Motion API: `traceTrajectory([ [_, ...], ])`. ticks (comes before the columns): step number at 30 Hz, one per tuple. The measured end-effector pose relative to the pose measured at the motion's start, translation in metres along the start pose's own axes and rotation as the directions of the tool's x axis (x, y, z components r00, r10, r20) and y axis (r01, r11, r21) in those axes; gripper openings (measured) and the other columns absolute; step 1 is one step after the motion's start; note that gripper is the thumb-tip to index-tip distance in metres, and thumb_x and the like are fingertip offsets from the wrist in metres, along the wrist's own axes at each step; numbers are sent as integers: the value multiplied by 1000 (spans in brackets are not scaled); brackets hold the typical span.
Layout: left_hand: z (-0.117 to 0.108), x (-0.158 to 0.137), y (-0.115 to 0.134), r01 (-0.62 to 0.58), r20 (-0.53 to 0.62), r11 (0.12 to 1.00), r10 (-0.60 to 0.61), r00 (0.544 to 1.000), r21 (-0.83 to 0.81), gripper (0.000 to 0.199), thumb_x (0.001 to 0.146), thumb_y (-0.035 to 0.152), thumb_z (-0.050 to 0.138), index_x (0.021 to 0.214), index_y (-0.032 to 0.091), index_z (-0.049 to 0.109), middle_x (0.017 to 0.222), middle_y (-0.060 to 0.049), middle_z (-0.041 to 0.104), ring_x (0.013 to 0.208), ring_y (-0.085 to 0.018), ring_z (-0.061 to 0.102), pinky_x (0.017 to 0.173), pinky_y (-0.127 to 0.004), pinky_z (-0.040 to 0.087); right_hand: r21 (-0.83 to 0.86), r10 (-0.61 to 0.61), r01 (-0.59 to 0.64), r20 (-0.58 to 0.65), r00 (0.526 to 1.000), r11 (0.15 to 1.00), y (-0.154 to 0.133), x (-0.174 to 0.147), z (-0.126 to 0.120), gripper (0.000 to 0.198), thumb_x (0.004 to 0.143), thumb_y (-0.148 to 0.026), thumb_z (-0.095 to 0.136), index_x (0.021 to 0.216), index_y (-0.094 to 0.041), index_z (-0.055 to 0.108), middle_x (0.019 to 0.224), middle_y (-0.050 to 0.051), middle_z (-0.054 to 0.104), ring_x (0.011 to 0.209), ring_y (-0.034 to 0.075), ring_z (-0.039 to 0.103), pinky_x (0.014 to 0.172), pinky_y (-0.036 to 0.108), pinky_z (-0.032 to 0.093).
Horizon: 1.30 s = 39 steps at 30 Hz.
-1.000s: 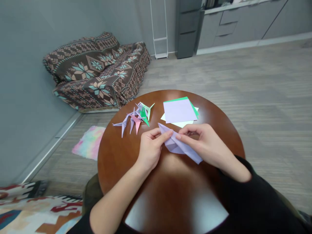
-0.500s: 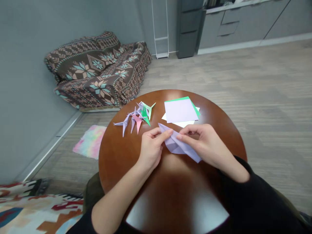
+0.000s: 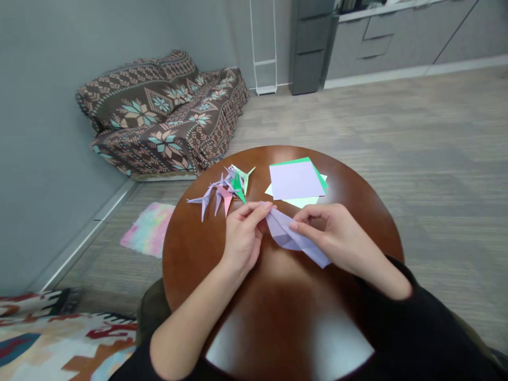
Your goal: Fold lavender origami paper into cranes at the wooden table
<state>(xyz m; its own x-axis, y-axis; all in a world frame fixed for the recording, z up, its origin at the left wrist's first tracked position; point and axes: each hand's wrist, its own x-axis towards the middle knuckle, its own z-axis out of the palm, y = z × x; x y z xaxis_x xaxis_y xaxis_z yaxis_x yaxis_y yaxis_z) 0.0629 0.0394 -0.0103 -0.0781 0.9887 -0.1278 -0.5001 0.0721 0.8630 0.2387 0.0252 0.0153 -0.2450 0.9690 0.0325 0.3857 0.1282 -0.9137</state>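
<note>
A partly folded lilac sheet of origami paper is held between both hands above the round table. My left hand pinches its far left tip, thumb on top. With thumb and fingers closed, my right hand grips the upper edge near its middle. A loose flap hangs open toward me, and the lower right corner points down to the right. Just beyond my left hand lie several folded paper cranes, among them a pink crane, a green crane and a lilac crane.
A stack of square paper, lilac on top with green and pale green below, lies at the table's far side. The brown round table has a curved edge. Behind it stand a sofa with a patterned cover and a pastel rug.
My left thumb and fingers have slid up and left to the paper's tip, covering it. My right hand keeps its grip nearly in place. The view has shifted slightly.
</note>
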Motion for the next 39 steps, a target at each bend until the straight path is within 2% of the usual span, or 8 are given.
traceTrajectory([
  [12, 0, 1, 0, -15, -8, 998, 15, 1000, -55, 21, 66, 22, 89, 72, 15, 71, 72, 3, 65, 65, -7, 59, 65, -18, 50, -51, -30, 30, -8, 1000, 998, -2, -2, 0, 17, 89, -21, 65, 73, -18, 70, 74, 2, 73, 70, 18, 63, 68, 29, 44],
  [16, 0, -1, 0, -12, 77, 999, 14, 997, -31, 20, 71, 27, 88, 79, 15, 74, 80, 0, 68, 73, -9, 61, 67, -20, 51, -81, -73, 71, -20, 997, 994, -2, -3, -1, 17, 90, -20, 64, 74, -18, 69, 76, 2, 74, 71, 18, 64, 69, 29, 45],
  [19, 0, -3, -1, -17, 132, 1000, 14, 991, 21, 18, 71, 26, 88, 80, 16, 75, 81, 0, 68, 71, -10, 60, 67, -21, 51, -104, -99, 97, -13, 995, 990, -2, -4, -4, 17, 91, -20, 63, 75, -19, 69, 76, 2, 74, 72, 18, 65, 69, 29, 45],
  [24, 1, -4, -3, -22, 114, 999, 17, 993, 46, 19, 68, 26, 90, 73, 16, 75, 76, 0, 67, 69, -10, 60, 66, -22, 51, -218, -151, 141, -29, 988, 966, -1, -5, -5, 16, 93, -24, 64, 79, -19, 70, 78, 2, 74, 70, 18, 64, 67, 30, 43],
  [28, 2, -6, -3, -3, 117, 999, -2, 993, 42, 22, 65, 26, 92, 68, 16, 73, 72, 0, 69, 67, -11, 61, 64, -23, 51, -201, -184, 172, -38, 982, 964, -1, -4, -3, 20, 95, -25, 64, 76, -19, 68, 75, 1, 73, 69, 17, 63, 69, 30, 43],
  [33, 2, -5, 0, -22, 122, 1000, 21, 992, 7, 21, 65, 26, 92, 74, 16, 76, 79, 0, 71, 71, -10, 62, 67, -21, 51, -144, -182, 176, -27, 983, 974, -2, -5, -5, 18, 94, -20, 63, 76, -19, 68, 77, 1, 73, 71, 16, 64, 69, 28, 45],
  [39, 2, -4, 3, -39, 104, 999, 40, 994, -13, 21, 64, 26, 92, 75, 17, 76, 80, 0, 70, 73, -10, 63, 71, -22, 53, -259, -213, 200, -21, 977, 945, -3, -6, -9, 18, 92, -18, 63, 74, -19, 67, 74, 1, 71, 69, 17, 62, 67, 29, 42],
])
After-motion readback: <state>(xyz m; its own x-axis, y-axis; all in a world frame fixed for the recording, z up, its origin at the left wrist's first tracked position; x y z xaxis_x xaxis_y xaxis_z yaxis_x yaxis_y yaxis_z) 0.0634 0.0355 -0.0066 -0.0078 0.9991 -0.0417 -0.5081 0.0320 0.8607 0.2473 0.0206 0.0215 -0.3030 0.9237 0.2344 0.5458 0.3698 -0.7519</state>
